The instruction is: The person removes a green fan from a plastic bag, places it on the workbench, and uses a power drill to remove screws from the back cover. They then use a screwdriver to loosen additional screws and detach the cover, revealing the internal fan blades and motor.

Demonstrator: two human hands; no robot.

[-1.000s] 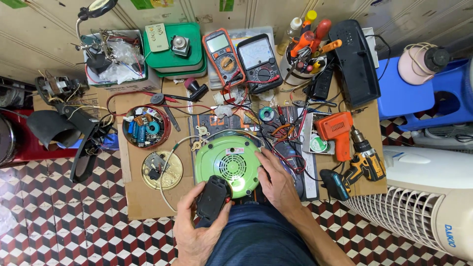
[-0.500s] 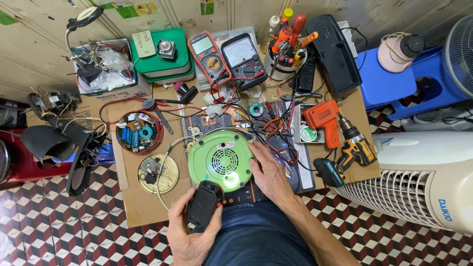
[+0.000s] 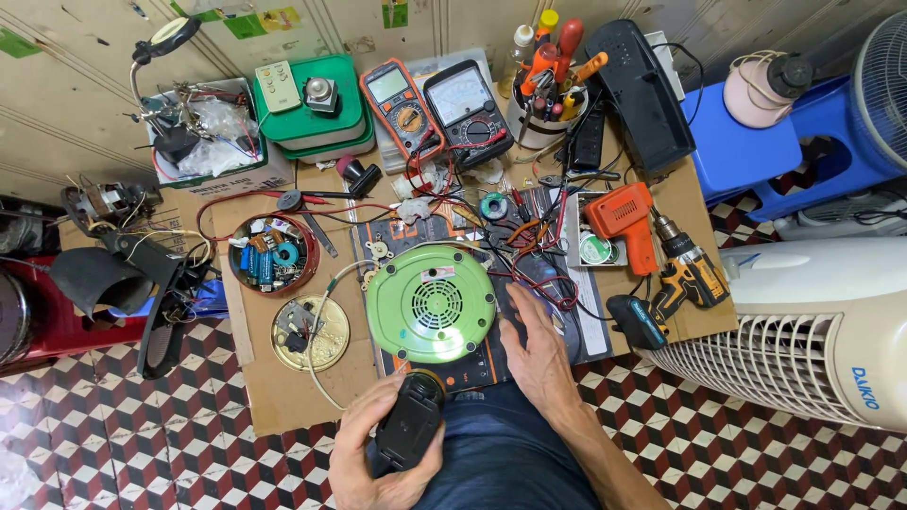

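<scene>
Near the bottom edge, a black handheld tool (image 3: 408, 430) was gripped by the left hand (image 3: 378, 453), while the right hand (image 3: 539, 354) lay flat, grasping nothing, beside a green round housing (image 3: 431, 303). Small parts were held in a red tin (image 3: 274, 253), and screwdrivers in a white cup (image 3: 543, 118).

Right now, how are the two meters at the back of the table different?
The left meter has an orange case and a flat grey screen; the right meter is black, with a white needle-type scale. The left meter's dial is orange, the right meter's black. Both lie flat, side by side, each with a round dial.
</scene>
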